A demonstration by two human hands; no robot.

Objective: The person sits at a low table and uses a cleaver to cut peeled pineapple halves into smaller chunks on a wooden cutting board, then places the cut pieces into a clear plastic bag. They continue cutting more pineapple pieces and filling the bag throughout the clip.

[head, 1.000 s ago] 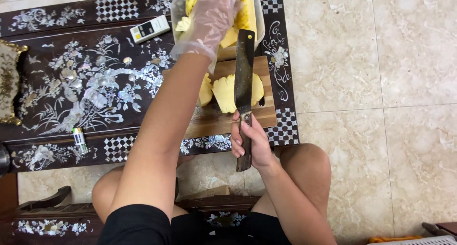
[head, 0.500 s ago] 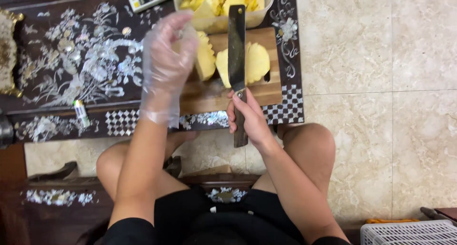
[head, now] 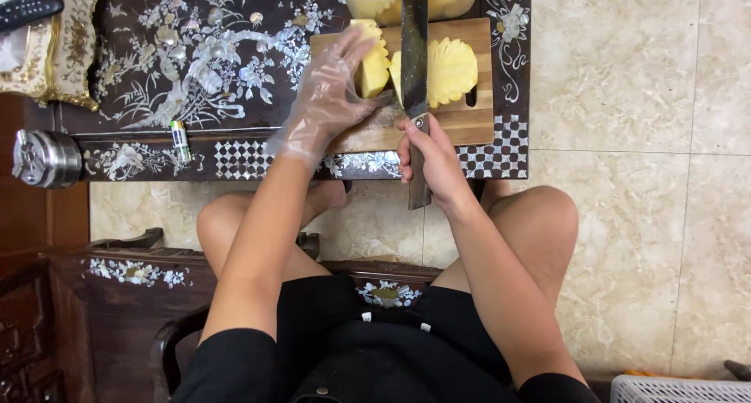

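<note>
My left hand (head: 328, 98), in a clear plastic glove, hovers with fingers spread over the left part of a wooden cutting board (head: 469, 121), just beside a yellow pineapple piece (head: 374, 66). My right hand (head: 430, 156) grips the dark handle of a large cleaver (head: 415, 51), whose blade lies along the board between that piece and a bigger peeled pineapple chunk (head: 446, 70). A clear container (head: 469, 0) with cut pineapple stands behind the board.
The board rests on a dark inlaid low table (head: 195, 66). A metal cylinder (head: 47, 159) and a small tube (head: 181, 141) lie at the left, an ornate gold tray (head: 74, 43) with a remote (head: 27, 10) beyond. Tiled floor lies to the right.
My gloved left hand has pulled back from the container down to the board's left side. The cleaver stays in my right hand over the pineapple.
</note>
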